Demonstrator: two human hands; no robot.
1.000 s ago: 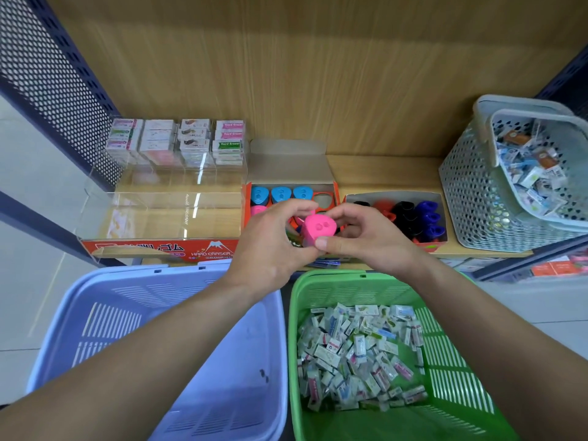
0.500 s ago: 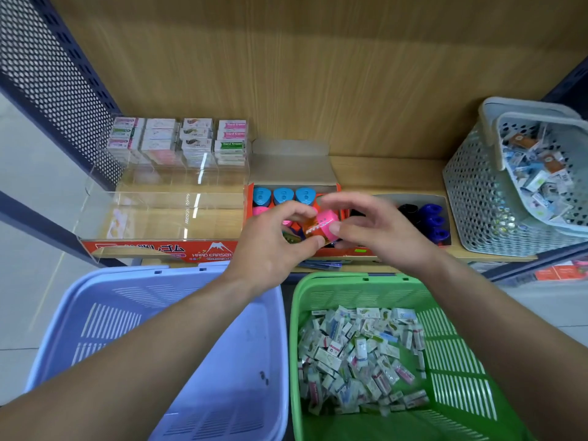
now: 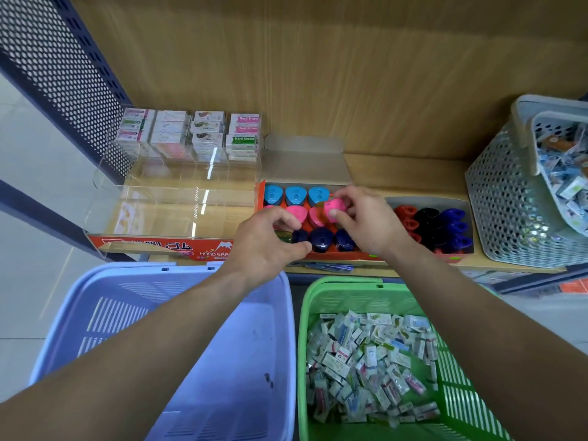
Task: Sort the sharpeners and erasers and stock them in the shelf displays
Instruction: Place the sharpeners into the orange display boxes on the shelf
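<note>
My right hand (image 3: 369,221) pinches a pink sharpener (image 3: 334,209) over the orange display box (image 3: 337,256) on the shelf. That box holds rows of light blue sharpeners (image 3: 295,195), pink sharpeners (image 3: 297,213) and dark blue sharpeners (image 3: 321,239). My left hand (image 3: 267,246) hovers at the box's front left corner with curled fingers and holds nothing. A second box (image 3: 463,202) to the right holds red, black and blue sharpeners. Stacked erasers (image 3: 191,133) fill the back of a clear acrylic display (image 3: 152,218) on the left. A green basket (image 3: 359,288) below holds several loose wrapped erasers (image 3: 369,364).
A lilac basket (image 3: 136,281) sits at lower left beside the green one. A grey mesh basket (image 3: 502,198) with more packets stands on the shelf's right end. Perforated metal panels flank the wooden shelf back. Pens lie under the shelf edge (image 3: 327,267).
Both hands carried the pink sharpener forward from above the green basket to the orange box. The left hand let go of it and dropped back; the right hand alone holds it now.
</note>
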